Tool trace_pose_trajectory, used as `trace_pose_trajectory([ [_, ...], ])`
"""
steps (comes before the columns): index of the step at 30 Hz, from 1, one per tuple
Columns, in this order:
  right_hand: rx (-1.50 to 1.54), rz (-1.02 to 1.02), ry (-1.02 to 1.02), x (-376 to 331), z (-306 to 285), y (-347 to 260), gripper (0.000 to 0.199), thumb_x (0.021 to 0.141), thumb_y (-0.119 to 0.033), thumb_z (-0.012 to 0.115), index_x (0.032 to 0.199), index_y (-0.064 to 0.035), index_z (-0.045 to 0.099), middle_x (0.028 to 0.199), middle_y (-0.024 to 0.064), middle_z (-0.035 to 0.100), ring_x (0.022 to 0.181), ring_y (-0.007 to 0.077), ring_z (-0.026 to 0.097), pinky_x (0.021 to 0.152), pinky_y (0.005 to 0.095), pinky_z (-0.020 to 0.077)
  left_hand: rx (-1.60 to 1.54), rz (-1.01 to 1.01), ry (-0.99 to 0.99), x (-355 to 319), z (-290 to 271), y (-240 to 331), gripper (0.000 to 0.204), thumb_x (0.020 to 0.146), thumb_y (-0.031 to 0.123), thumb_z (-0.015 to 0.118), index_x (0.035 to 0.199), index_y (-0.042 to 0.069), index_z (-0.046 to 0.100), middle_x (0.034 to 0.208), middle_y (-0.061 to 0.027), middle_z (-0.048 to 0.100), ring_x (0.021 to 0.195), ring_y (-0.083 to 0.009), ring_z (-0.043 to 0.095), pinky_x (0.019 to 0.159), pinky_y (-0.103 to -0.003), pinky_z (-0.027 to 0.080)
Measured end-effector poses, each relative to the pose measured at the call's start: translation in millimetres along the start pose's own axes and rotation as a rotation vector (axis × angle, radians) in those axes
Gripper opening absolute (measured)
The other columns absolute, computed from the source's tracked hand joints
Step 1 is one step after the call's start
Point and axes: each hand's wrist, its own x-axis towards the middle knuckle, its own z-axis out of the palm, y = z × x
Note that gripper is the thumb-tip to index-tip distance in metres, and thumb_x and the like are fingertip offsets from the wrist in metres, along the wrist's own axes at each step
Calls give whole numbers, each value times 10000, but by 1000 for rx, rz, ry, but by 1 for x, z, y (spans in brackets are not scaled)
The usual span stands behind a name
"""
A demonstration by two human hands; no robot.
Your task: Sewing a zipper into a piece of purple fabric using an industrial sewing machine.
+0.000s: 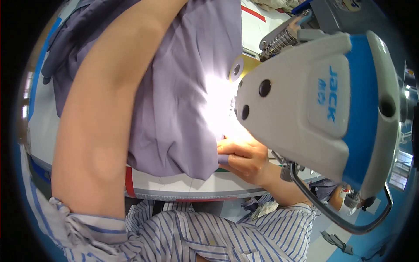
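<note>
Two hands are engaged; the cloth [174, 113] edge is pinched by the right hand [242, 157] at the sewing machine [314, 105] and should be fed flat; the left grip is hidden.

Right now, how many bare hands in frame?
1: the right hand pinching the lilac woven fabric beside the white-and-blue sewing machine head. The left forearm shows; its hand is hidden beyond the frame top.

Blue-and-white striped shirt [196, 236], sleeves rolled above bare forearms.
</note>
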Motion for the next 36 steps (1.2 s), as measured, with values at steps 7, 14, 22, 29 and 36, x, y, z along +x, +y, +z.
trace_pose_trajectory([
  [7,5,-21,99,-8,3,17,191,638,-100,793,787,-64,679,935,23,689,832,215,697,668,324,547,68,273,-419,-204,-77,153,604,973,317,478,1438,-39,326,1492,-259,319,1425,-404,231,1160,-514,161],
  [14,1,3,136,-14,9,16,157,699,-86,794,805,-83,677,907,14,685,854,211,703,670,318,547,-359,-193,-330,-261,-140,149,513,975,184,494,1438,-10,384,1503,-155,377,1413,-276,322,1169,-352,211],
  [22,-46,79,80,-18,-5,14,154,720,-86,769,861,-79,709,933,21,693,756,213,661,657,319,519,-266,439,-520,-298,-72,168,684,836,266,686,1399,-11,414,1461,-170,407,1368,-338,367,1157,-466,246],
  [29,37,110,241,-33,-11,16,185,690,14,776,844,-18,679,921,136,675,817,241,658,718,339,526,-175,586,-617,-298,-59,157,751,761,318,735,1373,-3,441,1439,-135,428,1351,-306,389,1133,-515,281],
  [36,-222,-32,199,-36,-3,28,233,725,-75,767,947,-44,702,985,61,683,891,233,654,717,334,503,-124,723,-471,-290,-58,155,657,687,319,769,1231,9,569,1358,-97,501,1267,-264,458,1101,-551,324],
])
